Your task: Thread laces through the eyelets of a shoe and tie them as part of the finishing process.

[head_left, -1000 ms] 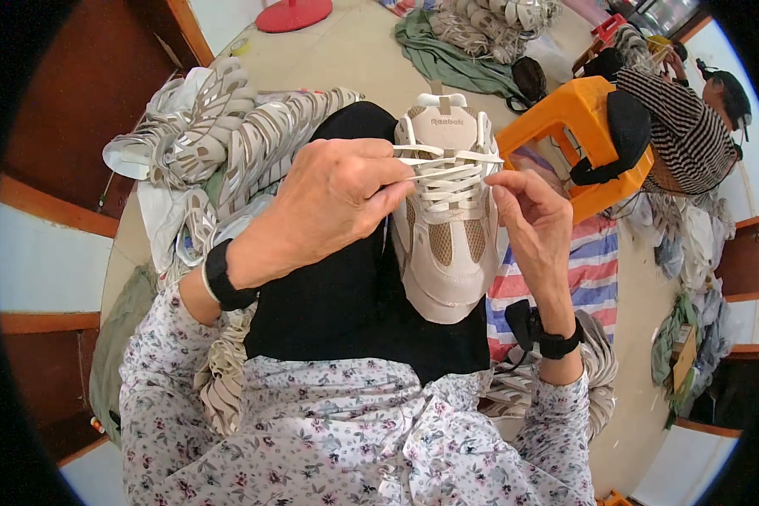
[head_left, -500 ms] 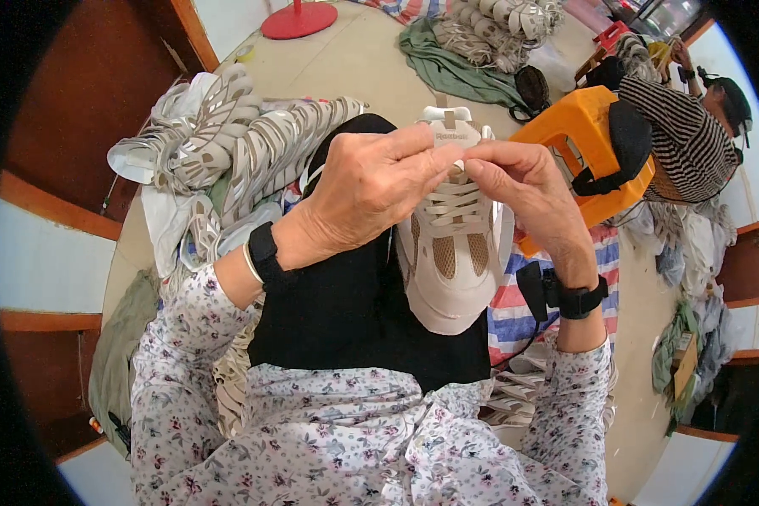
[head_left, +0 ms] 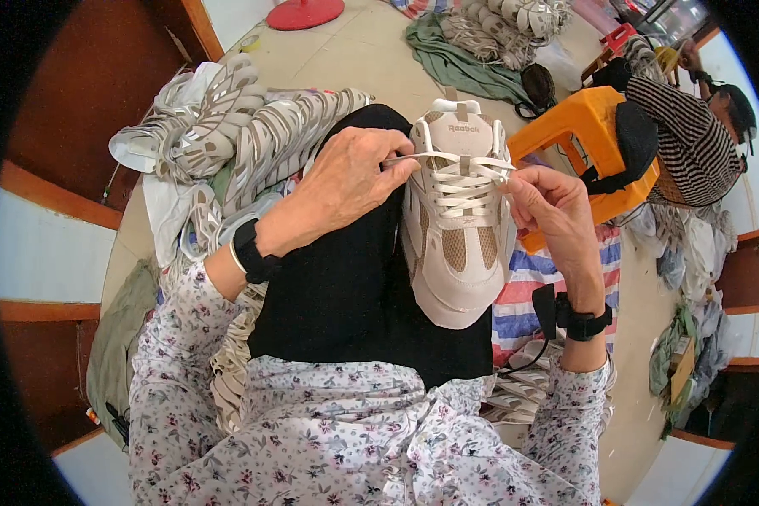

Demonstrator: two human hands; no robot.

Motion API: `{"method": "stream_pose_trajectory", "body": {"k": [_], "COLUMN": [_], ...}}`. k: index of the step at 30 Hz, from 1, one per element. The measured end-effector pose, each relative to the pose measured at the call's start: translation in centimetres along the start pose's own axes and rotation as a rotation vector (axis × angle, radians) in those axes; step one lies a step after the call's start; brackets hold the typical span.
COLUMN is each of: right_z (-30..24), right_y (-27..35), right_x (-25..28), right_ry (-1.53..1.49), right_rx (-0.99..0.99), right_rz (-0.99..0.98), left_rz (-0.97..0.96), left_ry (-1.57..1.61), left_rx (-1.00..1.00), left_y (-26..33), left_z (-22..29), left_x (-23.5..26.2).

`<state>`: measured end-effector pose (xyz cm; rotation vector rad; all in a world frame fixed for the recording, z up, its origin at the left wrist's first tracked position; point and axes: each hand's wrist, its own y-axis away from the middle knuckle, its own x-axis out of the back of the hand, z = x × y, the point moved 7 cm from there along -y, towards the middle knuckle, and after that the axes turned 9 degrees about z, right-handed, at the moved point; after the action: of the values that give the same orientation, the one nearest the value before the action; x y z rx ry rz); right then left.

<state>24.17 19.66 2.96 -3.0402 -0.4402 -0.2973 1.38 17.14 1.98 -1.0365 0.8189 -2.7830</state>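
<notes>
A beige and white sneaker (head_left: 458,244) rests on my lap, toe toward me, over black trousers (head_left: 346,287). My left hand (head_left: 350,181) sits at the shoe's left side and pinches one end of the white lace (head_left: 460,162), pulled taut to the left. At the shoe's right side my right hand (head_left: 552,211) pinches the other lace end near the top eyelets. Both wrists carry black bands.
A heap of sneaker uppers (head_left: 228,143) lies to my left on the floor. An orange plastic stool (head_left: 586,126) stands to the right, with a person in a striped top (head_left: 691,135) beyond it. More shoe parts (head_left: 497,21) and a green cloth lie farther off.
My hands, which met over the top of the laces half a second ago, have moved apart, drawing the lace ends out to either side.
</notes>
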Motion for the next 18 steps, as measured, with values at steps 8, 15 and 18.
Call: {"method": "stream_pose_trajectory", "body": {"k": [8,15,18], "right_z": [0.9,-0.1,-0.9], "right_y": [-0.9,-1.7,-1.4], "right_x": [-0.2,-1.4,-1.9], "right_ry": [0.221,0.472,0.535], "right_rx": [0.068,0.220,0.282], "right_rz": [0.155,0.293,0.347], "left_rz": [0.266,0.412,0.449], "left_ry": [-0.079,-0.269,-0.309], "left_rx": [-0.102,-0.039,-0.066], "left_y": [-0.5,1.4,2.2], "left_z": [-1.7,-4.3,-4.6], "left_x": [3.1,7.4,7.4]}}
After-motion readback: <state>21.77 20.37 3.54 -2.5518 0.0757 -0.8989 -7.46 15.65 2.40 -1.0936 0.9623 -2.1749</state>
